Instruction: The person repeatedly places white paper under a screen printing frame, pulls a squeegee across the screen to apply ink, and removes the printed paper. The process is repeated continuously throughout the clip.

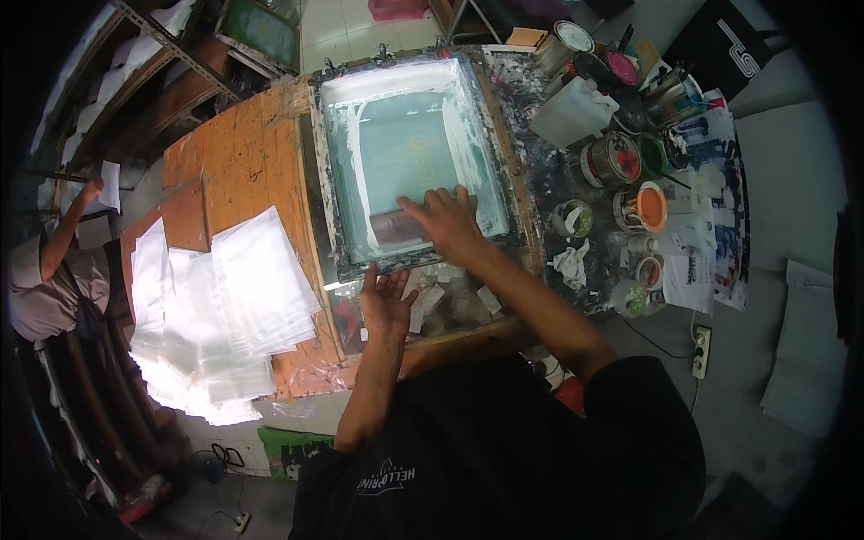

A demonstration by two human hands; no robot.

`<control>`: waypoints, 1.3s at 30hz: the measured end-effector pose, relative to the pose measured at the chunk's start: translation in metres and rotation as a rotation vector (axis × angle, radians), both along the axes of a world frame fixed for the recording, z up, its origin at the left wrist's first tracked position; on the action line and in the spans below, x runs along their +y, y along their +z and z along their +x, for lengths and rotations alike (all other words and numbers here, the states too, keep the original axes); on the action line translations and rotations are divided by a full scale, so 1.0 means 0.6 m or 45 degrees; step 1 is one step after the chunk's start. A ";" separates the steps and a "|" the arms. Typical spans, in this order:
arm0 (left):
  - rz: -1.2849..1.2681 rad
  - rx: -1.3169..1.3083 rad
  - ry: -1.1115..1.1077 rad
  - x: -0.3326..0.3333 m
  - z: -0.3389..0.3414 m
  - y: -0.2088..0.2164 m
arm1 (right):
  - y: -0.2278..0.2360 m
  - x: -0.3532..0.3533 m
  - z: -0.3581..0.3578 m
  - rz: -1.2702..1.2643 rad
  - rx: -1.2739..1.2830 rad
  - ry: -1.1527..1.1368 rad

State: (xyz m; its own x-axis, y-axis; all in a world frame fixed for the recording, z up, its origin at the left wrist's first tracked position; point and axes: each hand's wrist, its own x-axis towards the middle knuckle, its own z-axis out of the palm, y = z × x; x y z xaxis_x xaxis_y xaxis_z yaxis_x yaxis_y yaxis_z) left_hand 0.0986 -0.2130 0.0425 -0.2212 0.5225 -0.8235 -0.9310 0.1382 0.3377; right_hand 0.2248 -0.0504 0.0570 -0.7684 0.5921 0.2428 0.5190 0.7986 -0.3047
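Observation:
A silk-screen printing frame (497, 184) lies on the worktable, its pale green mesh (396, 148) edged with white tape. Over the near part of the mesh my right hand (450, 225) is spread, fingers apart and pointing down onto it; no tool shows in it. Beside those fingers runs a dark brownish band (400, 228) on the mesh, which I cannot identify for sure. My left hand (389, 301) is palm up at the frame's near edge, its fingertips touching or just under that edge, fingers apart. Clamps (382, 56) sit along the frame's far side.
Clear plastic sleeves (256, 279) lie stacked on the wooden table (238, 148) to the left. Paint cans (616, 157), an orange ink pot (643, 207) and a white jug (573, 112) crowd the right side. Another person (63, 279) holds a white sheet at far left, near shelves.

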 end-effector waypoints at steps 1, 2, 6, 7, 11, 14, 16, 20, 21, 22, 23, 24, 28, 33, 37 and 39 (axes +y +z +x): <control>-0.010 0.002 -0.001 0.002 0.000 0.003 | -0.002 0.007 -0.006 0.043 0.092 -0.010; -0.020 0.004 -0.001 0.003 0.000 0.005 | -0.004 0.011 -0.012 0.047 0.069 -0.019; -0.012 -0.036 -0.032 0.005 -0.010 -0.022 | -0.032 0.021 -0.023 0.070 0.006 -0.055; -0.040 -0.030 -0.018 0.011 -0.009 -0.018 | -0.038 0.025 -0.025 0.078 -0.007 -0.063; -0.071 0.007 -0.011 0.021 -0.003 0.007 | -0.061 0.080 -0.060 0.162 0.089 -0.098; -0.015 -0.015 -0.028 0.006 -0.007 -0.017 | -0.074 0.170 -0.111 0.220 0.005 -0.159; -0.008 -0.024 -0.019 0.004 -0.008 -0.026 | -0.084 0.245 -0.142 0.275 0.018 -0.174; -0.093 -0.009 0.007 0.020 -0.006 0.003 | -0.076 0.354 -0.175 0.305 -0.025 -0.260; -0.117 -0.012 0.016 0.021 -0.007 0.006 | -0.070 0.357 -0.174 0.194 -0.076 -0.227; -0.111 -0.019 0.009 0.021 -0.009 0.006 | -0.059 0.358 -0.170 0.084 -0.126 -0.193; -0.107 -0.024 0.013 0.018 -0.010 0.007 | -0.047 0.355 -0.167 -0.027 -0.175 -0.149; -0.101 -0.030 0.012 0.015 -0.012 0.008 | -0.037 0.340 -0.150 -0.107 -0.255 -0.072; 0.004 -0.032 -0.032 0.000 -0.013 0.022 | 0.000 0.172 -0.066 -0.199 -0.138 0.011; 0.326 -0.057 -0.045 -0.009 -0.036 0.067 | 0.114 -0.004 -0.009 0.174 -0.110 0.005; 0.623 0.037 -0.058 0.025 -0.062 0.152 | 0.222 -0.002 -0.023 0.243 0.103 -0.055; 0.800 0.144 -0.070 0.065 -0.081 0.189 | 0.271 0.046 -0.035 0.296 0.189 -0.041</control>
State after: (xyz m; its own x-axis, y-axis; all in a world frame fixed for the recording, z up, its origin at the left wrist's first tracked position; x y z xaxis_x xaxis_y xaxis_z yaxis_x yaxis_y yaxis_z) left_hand 0.0500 -0.1737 0.1556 -0.2479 0.9111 -0.3292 -0.8819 -0.0716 0.4659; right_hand 0.2036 -0.0230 0.2197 -0.6959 0.5309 0.4837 0.5088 0.8397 -0.1896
